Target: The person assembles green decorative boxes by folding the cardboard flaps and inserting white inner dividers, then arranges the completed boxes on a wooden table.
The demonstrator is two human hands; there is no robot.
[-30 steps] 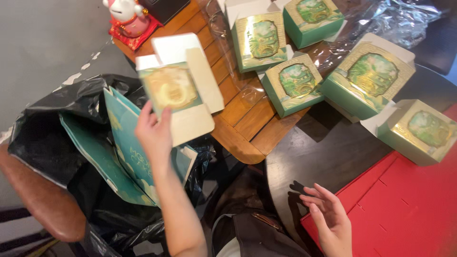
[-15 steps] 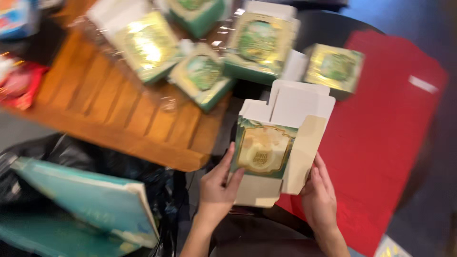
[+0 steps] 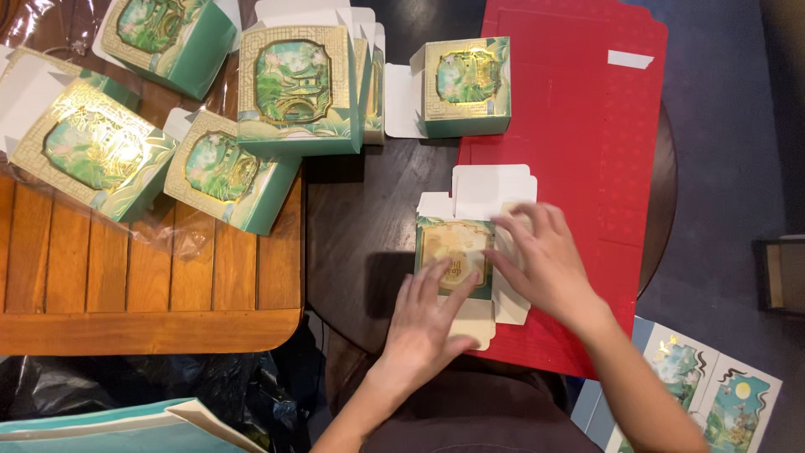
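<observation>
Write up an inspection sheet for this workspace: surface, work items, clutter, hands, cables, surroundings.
Surface: dark round table, beside a wooden slatted table.
Work items: flat unfolded green-and-gold carton with white flaps, lying partly on a red cardboard sheet.
Clutter: five assembled green boxes across both tables; clear plastic wrap under those on the wooden table.
Hands: left hand flat on the carton's front panel; right hand pressing its right side flap.
Cables: nothing seen.
Surroundings: black plastic bag and teal flat packaging lower left; illustrated cards lower right.
</observation>
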